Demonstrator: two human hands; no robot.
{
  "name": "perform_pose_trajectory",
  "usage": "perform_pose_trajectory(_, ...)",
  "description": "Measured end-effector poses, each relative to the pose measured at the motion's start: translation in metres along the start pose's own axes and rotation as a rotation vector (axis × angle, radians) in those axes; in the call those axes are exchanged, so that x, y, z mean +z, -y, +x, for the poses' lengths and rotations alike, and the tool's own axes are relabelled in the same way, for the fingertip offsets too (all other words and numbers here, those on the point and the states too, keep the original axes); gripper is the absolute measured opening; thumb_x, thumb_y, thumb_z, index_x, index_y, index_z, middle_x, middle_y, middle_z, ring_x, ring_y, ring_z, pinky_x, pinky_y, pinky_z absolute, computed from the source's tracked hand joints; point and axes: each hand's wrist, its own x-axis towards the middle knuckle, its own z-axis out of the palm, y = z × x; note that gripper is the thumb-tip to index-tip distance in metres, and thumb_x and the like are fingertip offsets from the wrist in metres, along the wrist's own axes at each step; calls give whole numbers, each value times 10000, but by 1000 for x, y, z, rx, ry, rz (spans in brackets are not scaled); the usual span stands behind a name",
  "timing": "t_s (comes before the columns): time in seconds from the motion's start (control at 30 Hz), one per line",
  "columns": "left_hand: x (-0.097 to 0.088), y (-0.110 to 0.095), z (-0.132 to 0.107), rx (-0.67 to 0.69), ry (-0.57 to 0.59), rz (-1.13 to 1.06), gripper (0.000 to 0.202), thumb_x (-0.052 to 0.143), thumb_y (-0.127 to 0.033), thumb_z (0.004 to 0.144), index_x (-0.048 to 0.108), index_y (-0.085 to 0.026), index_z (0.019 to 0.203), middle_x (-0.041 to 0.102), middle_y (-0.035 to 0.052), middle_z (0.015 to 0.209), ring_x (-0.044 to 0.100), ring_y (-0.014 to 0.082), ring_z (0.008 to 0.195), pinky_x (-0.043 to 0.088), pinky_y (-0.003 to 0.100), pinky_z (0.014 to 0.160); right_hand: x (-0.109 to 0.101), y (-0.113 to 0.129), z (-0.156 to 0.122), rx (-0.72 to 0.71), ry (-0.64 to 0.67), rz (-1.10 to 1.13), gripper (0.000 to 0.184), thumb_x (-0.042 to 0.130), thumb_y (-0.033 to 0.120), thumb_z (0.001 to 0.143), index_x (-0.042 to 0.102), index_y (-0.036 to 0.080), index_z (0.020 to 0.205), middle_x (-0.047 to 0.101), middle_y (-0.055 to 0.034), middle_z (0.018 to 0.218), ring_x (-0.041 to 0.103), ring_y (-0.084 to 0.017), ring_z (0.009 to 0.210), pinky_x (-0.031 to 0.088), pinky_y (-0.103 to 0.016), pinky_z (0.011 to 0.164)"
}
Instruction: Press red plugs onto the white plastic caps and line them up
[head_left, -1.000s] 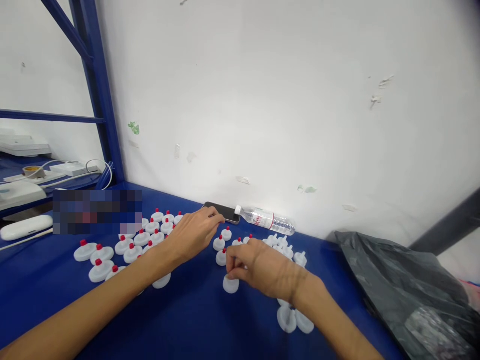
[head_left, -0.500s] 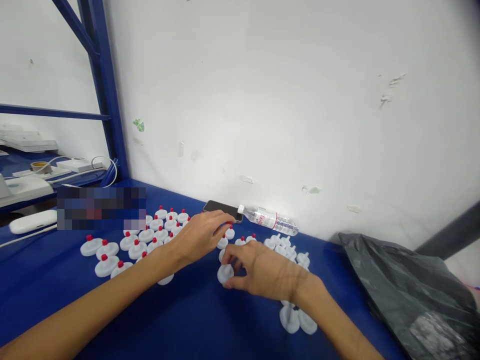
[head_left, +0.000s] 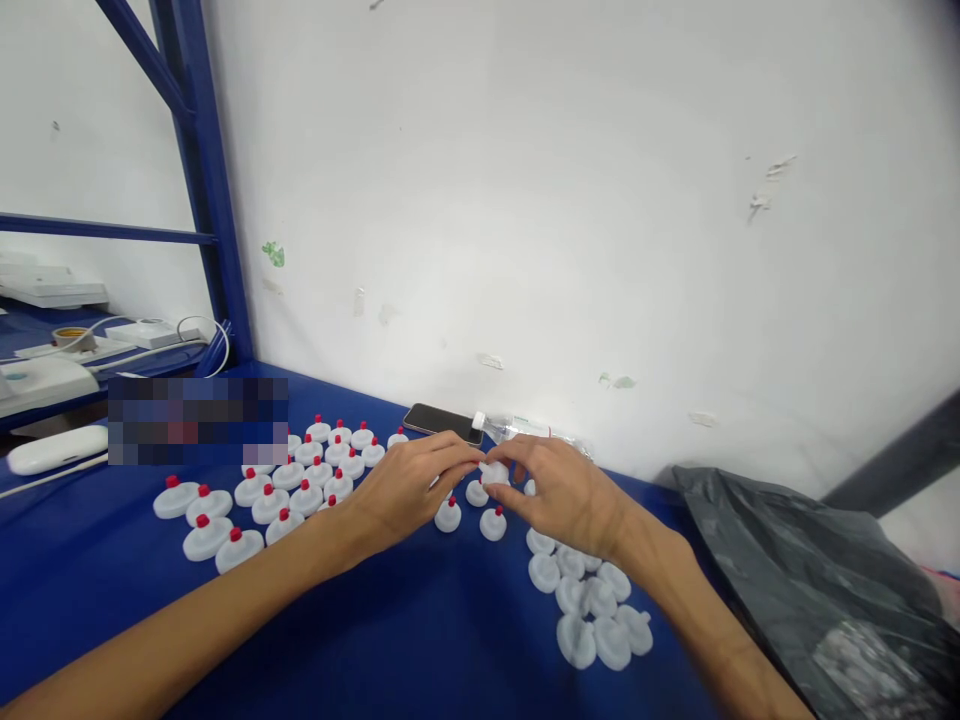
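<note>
My right hand (head_left: 555, 490) pinches a white round plastic spouted lid (head_left: 494, 474) between thumb and fingers. My left hand (head_left: 416, 485) reaches in from the left, its fingertips closed together at the lid's upper left side; whatever they hold is hidden. Just below the hands, white lids with red tips (head_left: 493, 524) stand on the blue table. A larger group of red-tipped lids (head_left: 268, 504) spreads out to the left, partly behind my left forearm. Under and beside my right forearm lies a cluster of plain white lids (head_left: 576, 640) without red tips.
A dark phone (head_left: 442, 423) and a clear plastic bottle (head_left: 517, 428) lie along the wall. A dark grey plastic bag (head_left: 739, 545) covers the right side. At left are a white device (head_left: 60, 450) with a cable and a blue metal frame (head_left: 214, 190).
My right hand has moved away from me and slightly right with the white lid. Both hands now meet at it; before, they were apart. The view has shifted slightly.
</note>
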Motion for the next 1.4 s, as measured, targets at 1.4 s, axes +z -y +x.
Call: perform_pose_trajectory(1.4, -22, -11, 1, -55, 121, 82, 351, 237, -296, 1070, 394, -253, 759, 526, -19, 651, 448, 152, 540, 336, 311, 556, 5, 28, 6, 47, -178, 688, 364, 764, 441, 894, 800, 218, 1178, 804, -13, 855, 754, -221, 811, 598, -339, 777)
